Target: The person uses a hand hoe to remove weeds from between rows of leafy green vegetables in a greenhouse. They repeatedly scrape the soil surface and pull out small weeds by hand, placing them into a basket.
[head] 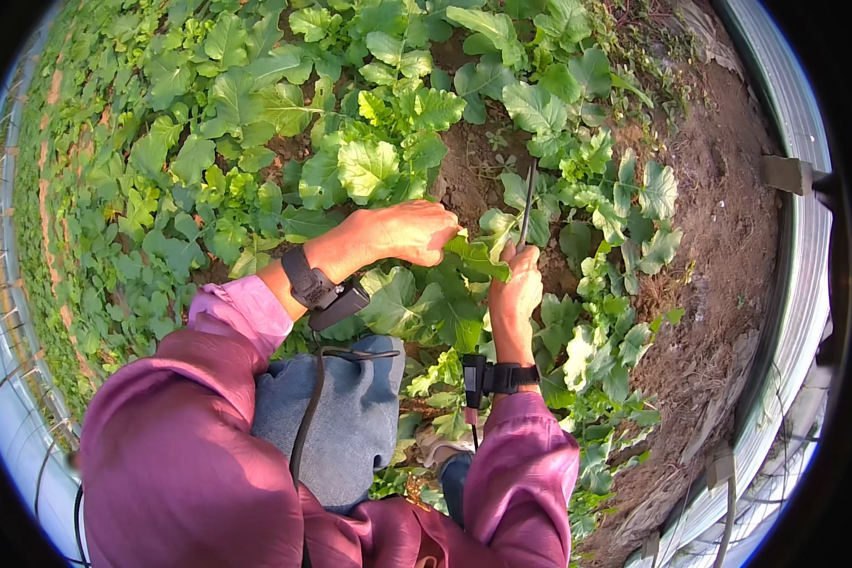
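My left hand [417, 231] is curled over the plants, its fingertips mostly hidden from above. A curled green leaf [477, 255] meets its fingers and spreads toward my right hand. My right hand [517, 287] is closed around a thin, dark rod-like tool [529, 202]. The tool points away from me, and its far end disappears under foliage. Broad lobed leaves of a leafy crop [397, 302] lie below both hands. Bare brown soil [465, 167] shows between the plants just beyond them.
Dense leafy plants [234, 106] stretch away to the left and ahead. On the right, a dirt strip [724, 234] runs along a plastic-sheeted greenhouse wall [799, 284]. My denim-covered knee [341, 419] is close below my left hand. A dark cable [309, 419] hangs across it.
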Demonstrator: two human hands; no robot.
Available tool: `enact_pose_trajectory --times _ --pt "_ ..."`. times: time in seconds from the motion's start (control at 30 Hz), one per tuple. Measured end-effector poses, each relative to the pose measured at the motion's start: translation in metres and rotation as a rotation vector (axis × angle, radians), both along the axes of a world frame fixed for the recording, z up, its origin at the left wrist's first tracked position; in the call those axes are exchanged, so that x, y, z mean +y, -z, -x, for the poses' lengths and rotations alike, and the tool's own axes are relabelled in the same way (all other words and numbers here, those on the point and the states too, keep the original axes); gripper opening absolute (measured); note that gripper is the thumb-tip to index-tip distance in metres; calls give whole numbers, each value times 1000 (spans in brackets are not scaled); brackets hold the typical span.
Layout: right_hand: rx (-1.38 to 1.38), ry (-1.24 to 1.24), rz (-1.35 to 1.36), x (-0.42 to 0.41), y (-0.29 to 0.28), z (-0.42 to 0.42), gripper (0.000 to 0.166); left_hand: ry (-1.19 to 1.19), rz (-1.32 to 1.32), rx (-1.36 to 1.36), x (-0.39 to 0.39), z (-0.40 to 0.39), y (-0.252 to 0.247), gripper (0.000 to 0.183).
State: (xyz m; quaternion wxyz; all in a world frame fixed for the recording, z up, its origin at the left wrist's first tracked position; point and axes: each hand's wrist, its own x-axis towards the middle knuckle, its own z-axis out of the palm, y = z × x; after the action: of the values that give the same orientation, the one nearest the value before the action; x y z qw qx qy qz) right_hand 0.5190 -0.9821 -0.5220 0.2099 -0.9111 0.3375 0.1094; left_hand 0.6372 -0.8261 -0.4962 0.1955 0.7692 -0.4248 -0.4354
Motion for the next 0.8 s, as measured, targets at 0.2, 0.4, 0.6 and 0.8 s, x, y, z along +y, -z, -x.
enact_pose_trajectory --times 0.2,0.4,0.6,0.8 --pt "19 31 -10 -8 30 -49 35 26 -107 18 -13 2 0 24" --pt "97 -57 -200 -16 27 -20 38 11 -43 19 -11 -1 -6 26" --pt "30 -113 -171 -10 23 28 29 34 -19 18 -3 3 -5 28" --pt "-41 -150 -185 -27 26 -45 41 104 62 -110 -10 4 -4 19"
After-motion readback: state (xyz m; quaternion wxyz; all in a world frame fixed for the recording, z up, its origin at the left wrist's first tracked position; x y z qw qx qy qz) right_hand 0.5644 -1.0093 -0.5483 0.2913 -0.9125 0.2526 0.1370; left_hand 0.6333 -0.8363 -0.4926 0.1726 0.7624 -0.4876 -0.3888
